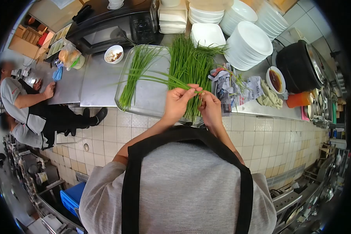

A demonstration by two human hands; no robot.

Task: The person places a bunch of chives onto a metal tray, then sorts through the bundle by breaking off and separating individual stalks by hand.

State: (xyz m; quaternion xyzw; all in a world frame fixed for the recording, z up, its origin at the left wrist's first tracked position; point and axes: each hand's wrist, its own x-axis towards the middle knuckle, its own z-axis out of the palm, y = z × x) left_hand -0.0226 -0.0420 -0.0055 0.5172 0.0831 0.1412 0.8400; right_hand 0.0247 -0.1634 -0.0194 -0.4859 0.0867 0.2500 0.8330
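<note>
My left hand (180, 102) is closed around a few garlic chives (160, 79), whose long green ends stretch out to the left over a metal tray (144, 102). At the other end of these chives, my right hand (210, 108) pinches with its fingertips, close beside the left. A thick pile of chives (189, 58) lies under and beyond my hands. Along the tray's left side rests a smaller bunch (132, 84). Crumpled newspaper (226, 91) with plant scraps on it sits just right of my right hand.
Stacked white plates (247, 45) and a black microwave (117, 31) stand at the back. To the right are a bowl of brown liquid (275, 80), a green cloth (270, 97), an orange container (298, 99) and a black cooker (298, 64). A person (27, 93) sits at left.
</note>
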